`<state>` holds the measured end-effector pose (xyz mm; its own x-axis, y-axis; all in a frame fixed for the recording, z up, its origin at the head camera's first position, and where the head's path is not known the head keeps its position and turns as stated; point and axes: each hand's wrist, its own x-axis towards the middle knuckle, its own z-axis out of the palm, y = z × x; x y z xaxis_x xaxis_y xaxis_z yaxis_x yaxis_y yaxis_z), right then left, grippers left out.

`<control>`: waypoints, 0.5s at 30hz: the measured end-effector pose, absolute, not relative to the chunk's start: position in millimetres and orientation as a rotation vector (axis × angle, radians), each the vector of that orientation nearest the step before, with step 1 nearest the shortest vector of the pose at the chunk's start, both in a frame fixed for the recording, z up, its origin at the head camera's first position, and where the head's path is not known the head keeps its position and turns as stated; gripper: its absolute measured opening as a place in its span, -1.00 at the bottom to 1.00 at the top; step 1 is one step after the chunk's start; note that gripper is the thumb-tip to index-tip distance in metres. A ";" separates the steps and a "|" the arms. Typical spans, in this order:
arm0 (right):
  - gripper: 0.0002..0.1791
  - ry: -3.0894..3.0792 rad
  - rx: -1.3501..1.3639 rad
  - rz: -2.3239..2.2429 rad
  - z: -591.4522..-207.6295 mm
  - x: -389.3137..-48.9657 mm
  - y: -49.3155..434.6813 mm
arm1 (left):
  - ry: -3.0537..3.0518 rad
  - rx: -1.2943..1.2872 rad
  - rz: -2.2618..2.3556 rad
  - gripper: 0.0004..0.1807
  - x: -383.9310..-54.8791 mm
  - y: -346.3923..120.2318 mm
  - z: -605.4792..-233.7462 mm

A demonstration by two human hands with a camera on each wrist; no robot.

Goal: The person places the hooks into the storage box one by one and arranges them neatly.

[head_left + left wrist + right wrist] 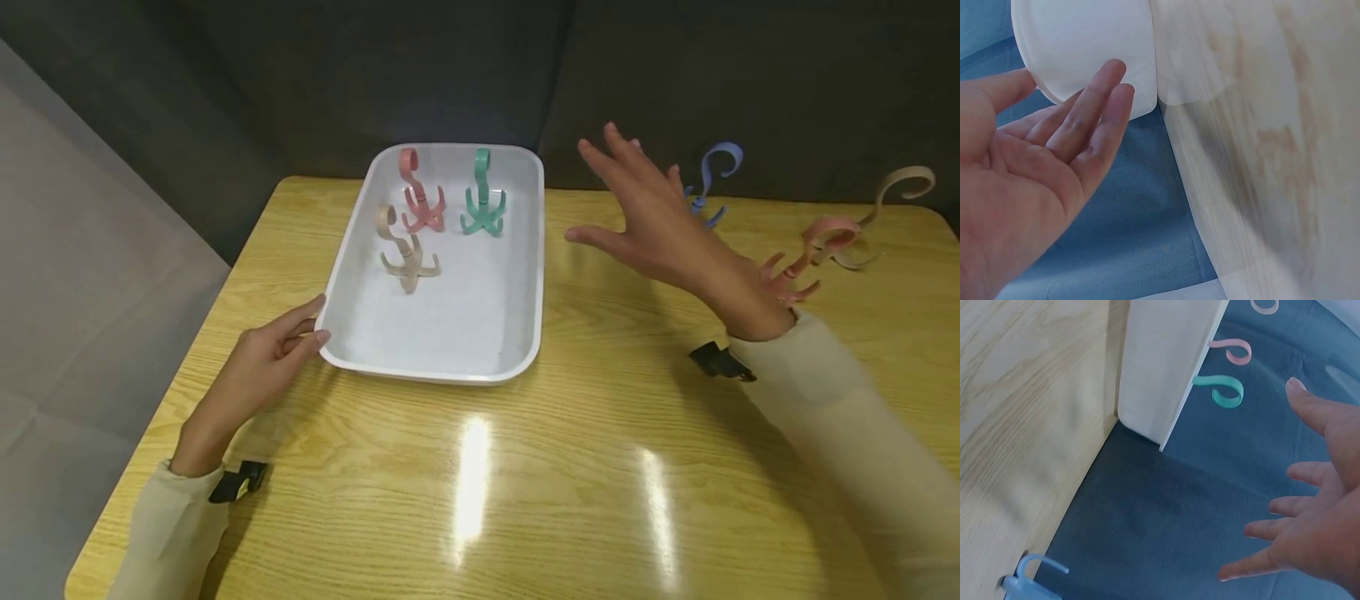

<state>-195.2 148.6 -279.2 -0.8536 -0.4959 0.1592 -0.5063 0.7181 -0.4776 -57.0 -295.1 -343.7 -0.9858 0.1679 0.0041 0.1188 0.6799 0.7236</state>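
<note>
Right hand (656, 208), right of centre in the upper frame: empty, fingers spread, palm above the table (585, 500) and grasping nothing. Left hand (262, 362), left of the frame: fingertips and thumb touch the rim at the lower left corner of the white tray (465, 333), the fingers loosely extended rather than clenched. Such a light contact at one corner would probably steady the tray poorly; an uneven push could turn it, or slide it towards the table's far edge, which lies close by. Inside the tray, in its upper half, stand the inner pink hook (424, 215), the green hook (483, 215) and, lower left of them, the inner beige hook (410, 269); their tall curled stems make them likely to topple if the tray is jolted. Beyond the right hand, partly hidden by it, the blue hook (699, 202) stands near the far edge, where a careless knuckle might nudge it over. The outer pink hook (786, 283) appears right beside the right wrist, and the sleeve (817, 383) or the black clip (723, 362) could snag its prongs. At the far right, the outer beige hook (883, 190) overlaps the outer pink hook in this view; whether they touch cannot be told, but if interlocked, lifting one might drag the other.
</note>
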 end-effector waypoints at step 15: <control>0.05 -2.883 0.685 0.772 -284.4 -190.8 198.2 | 2.822 0.291 1.237 -0.40 -56.5 -296.6 -346.8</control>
